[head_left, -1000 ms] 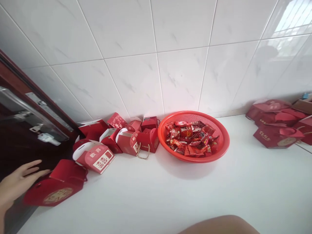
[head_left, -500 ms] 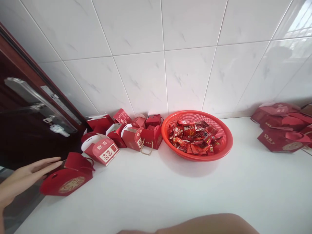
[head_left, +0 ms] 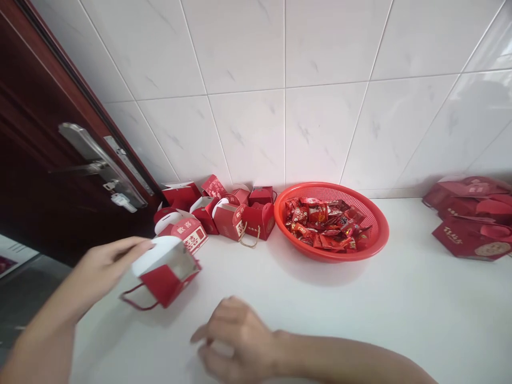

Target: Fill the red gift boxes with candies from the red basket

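At the left, my left hand (head_left: 116,256) pinches the raised flap of a red gift box (head_left: 162,285). The box is tilted with its top open, showing its pale inside, and a dark red handle loop hangs from its near side. My right hand (head_left: 236,338) hovers over the white table, slightly blurred. Its fingers are bent and apart with nothing in them. Farther back, a red plastic basket (head_left: 376,245) holds many red-wrapped candies (head_left: 324,221).
Several small red boxes (head_left: 226,221) stand along the tiled wall (head_left: 248,53), left of the basket. More red boxes (head_left: 472,234) are piled at the right. A dark wooden door (head_left: 36,133) with a metal handle and keys (head_left: 122,201) borders the table's left side.
My left hand has brought the red gift box right and turned it so its open top shows. My right hand has come into view from below. The view has shifted left.
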Available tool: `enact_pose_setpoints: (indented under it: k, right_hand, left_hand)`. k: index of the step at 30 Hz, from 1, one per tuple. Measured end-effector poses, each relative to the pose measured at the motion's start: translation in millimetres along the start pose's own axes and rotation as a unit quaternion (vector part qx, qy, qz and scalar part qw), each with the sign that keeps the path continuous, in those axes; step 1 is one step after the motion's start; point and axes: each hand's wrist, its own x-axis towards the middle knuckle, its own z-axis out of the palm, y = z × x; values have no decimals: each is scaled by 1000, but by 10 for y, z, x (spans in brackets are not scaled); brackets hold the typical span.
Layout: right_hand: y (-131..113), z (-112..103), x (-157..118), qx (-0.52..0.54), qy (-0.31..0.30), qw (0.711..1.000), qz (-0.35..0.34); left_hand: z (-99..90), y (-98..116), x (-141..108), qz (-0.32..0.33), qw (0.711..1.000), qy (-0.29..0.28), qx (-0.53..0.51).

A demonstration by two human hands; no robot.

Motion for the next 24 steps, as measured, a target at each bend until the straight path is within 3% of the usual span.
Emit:
enact_pose_setpoints:
  k: [2, 5, 7, 9, 13, 18, 24]
  right_hand:
    - [-47, -420, 73, -10, 94, 995, 35]
    - [-69, -977, 82, -35, 181, 975, 123]
    - [-65, -1233, 19, -55, 197, 957, 206]
    - [-57, -1411, -82, -73, 162, 942, 285]
    - [-30, -1651, -322, -77, 82, 922, 371]
    - [19, -1797, -518, -44, 96, 918, 381]
    - [99, -1758, -522, -34, 95, 915, 391]
  left_hand:
    - [192, 357, -171, 51, 992, -101, -54]
    - [520, 738, -323, 145, 966, -184, -107]
    - [732, 926, -388, 185, 947, -229, -132]
    - [919, 1082, -440, 216, 931, -255, -147]
    - [1227, 1277, -474, 250, 912, -275, -176]
    - [1509, 1303, -426, 262, 900, -291, -191]
    - [1629, 1293, -512, 305, 886, -311, -158]
